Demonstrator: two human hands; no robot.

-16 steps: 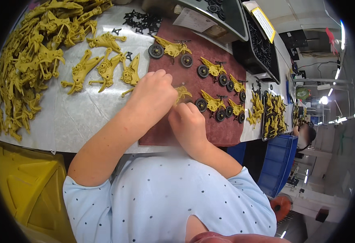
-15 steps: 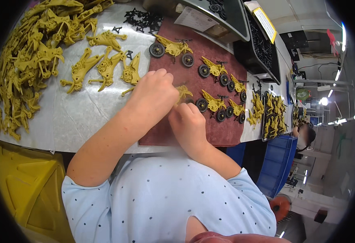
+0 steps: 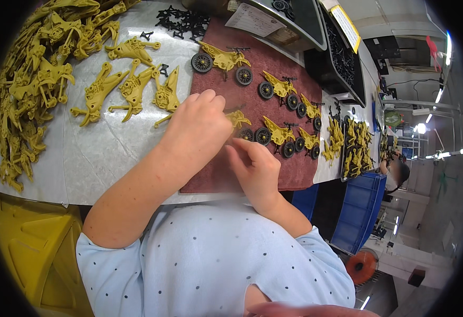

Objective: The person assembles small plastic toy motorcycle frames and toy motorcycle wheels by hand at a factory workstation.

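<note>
My left hand [image 3: 200, 124] is closed on a yellow toy motorcycle [image 3: 237, 119] above the red-brown cloth [image 3: 215, 171]; the hand hides most of it. A black wheel [image 3: 246, 134] shows at the toy's lower right end. Just below that wheel is my right hand [image 3: 260, 171], thumb and forefinger apart, with nothing visible between them. Farther up the cloth lies a yellow toy motorcycle with two black wheels [image 3: 223, 59]. Several more like it, one a wheeled toy motorcycle [image 3: 279, 133], sit to the right.
A big heap of yellow toy bodies [image 3: 25, 95] covers the table's left side. Loose yellow bodies [image 3: 132, 90] lie between heap and cloth. Small black parts [image 3: 181, 22] are piled at the back. Black bins [image 3: 342, 63] stand back right; a yellow crate [image 3: 36, 243] is below left.
My right hand has drawn back slightly down and right from the held toy, its thumb and forefinger parting. A wheel by the toy shows more clearly. My left hand stays nearly in place.
</note>
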